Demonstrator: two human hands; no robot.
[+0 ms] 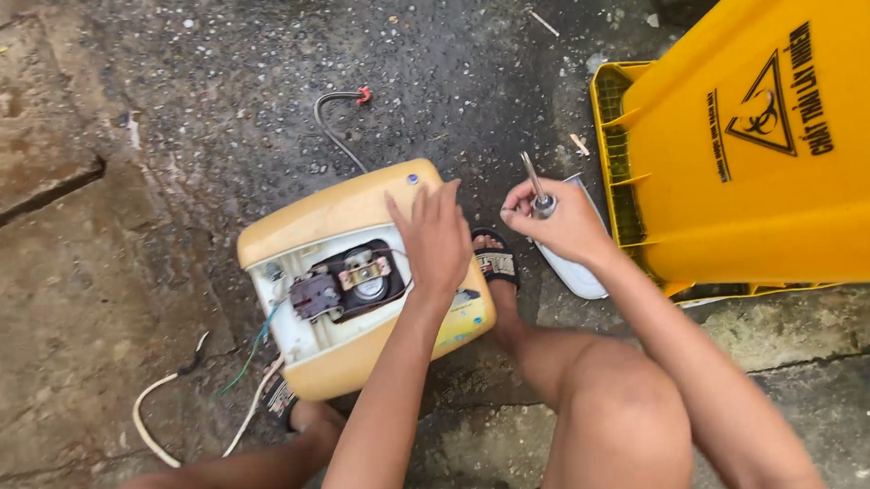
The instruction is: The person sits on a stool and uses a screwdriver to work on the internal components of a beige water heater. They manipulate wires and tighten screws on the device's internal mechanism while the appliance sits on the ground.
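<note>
The yellow appliance housing (359, 276) lies opened on the wet concrete ground (90, 314), directly under our left hand (433, 237), which presses flat on its upper edge with fingers spread. Our right hand (560, 223), just beside it, is closed around a metal screwdriver (536, 188), shaft pointing up. Inside the smooth plastic shell we see black parts and thin wires. A white panel (576, 268) lies under the right hand, and beyond it a glossy yellow bin (760, 166) on its side. A grey hose (334, 123) curls beyond the left hand.
</note>
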